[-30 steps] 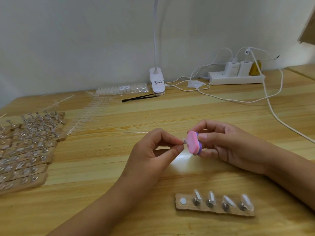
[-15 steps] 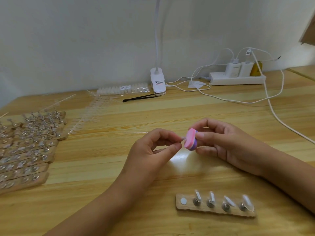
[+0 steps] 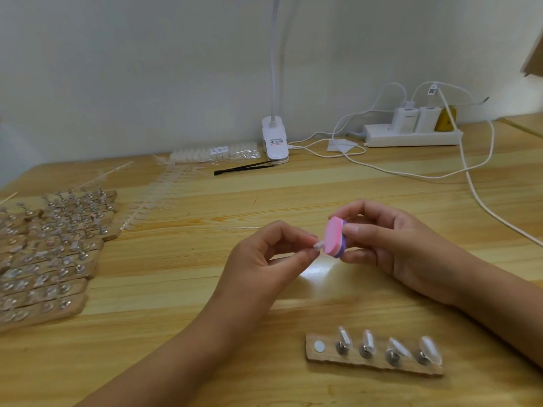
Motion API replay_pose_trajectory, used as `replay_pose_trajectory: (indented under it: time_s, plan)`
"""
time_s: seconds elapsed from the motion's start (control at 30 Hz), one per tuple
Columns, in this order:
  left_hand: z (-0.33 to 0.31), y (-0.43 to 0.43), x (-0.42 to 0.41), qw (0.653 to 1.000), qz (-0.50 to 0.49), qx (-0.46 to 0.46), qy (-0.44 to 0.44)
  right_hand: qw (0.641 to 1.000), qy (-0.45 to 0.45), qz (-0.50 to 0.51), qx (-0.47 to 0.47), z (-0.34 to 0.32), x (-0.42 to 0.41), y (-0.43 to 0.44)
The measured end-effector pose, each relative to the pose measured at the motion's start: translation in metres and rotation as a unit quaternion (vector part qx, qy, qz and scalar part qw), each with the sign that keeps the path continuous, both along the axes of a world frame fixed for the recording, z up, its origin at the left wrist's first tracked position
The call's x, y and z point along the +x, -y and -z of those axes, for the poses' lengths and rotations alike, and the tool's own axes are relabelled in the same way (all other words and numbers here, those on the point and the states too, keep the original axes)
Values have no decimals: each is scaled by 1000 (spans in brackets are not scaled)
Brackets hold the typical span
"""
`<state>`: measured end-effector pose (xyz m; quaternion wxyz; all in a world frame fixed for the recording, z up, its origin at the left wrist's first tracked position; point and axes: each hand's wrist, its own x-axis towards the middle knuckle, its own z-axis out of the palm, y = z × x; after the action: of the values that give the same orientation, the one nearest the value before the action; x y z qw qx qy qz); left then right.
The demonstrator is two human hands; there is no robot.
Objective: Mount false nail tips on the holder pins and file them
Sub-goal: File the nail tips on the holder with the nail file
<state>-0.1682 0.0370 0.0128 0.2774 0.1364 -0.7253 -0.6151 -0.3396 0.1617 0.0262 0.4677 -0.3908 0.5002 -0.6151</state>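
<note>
- L hand [image 3: 258,259] pinches a small clear nail tip [image 3: 318,246] betw thumb & forefinger, above the table [image 3: 205,289], about mid-frame; the other fingers are curled under.
- R hand [image 3: 390,245] grips a pink/purple buffer block [image 3: 335,236]: thumb on the near side, forefinger over the top, remaining fingers below.
- The block's pink face touches the tip's free end.
- vs 0.5 s ago: the block was turned more edge-on and showed less pink. Now the pink face shows broad again, as it did 1 s ago, and sits a touch higher than then.
- Both hands are in nearly the same spot as before; neither grip has changed.
- Holder strip [image 3: 373,353] lies near the front edge, unmoved. 4 pins carry tips; the leftmost spot shows only a white disc [image 3: 319,346].
- Far L: a stack of filled holder strips [image 3: 44,259], with clear racks of spare tips [image 3: 147,201] beside it. Same as before.
- Back of table: bag of tips [image 3: 217,151], black tweezers [image 3: 244,168], lamp clamp [image 3: 274,139], and a power strip [image 3: 411,138] w/ chargers & white cables [image 3: 470,177]. No change.
</note>
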Motion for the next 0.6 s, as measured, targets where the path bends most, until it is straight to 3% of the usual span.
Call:
replay_pose_trajectory:
  time_s: [0.17,0.3,0.6]
  plan:
    - [1,0,-1,999,-1,-23,25,994,-55,-90,27,-2,-1,-3]
    - [1,2,1,999,2,-18,36,998,-49,-44,9,1,-3,-2]
    - [1,2,0,999,9,-14,38,997,-48,-68,6,-2,-2,-4]
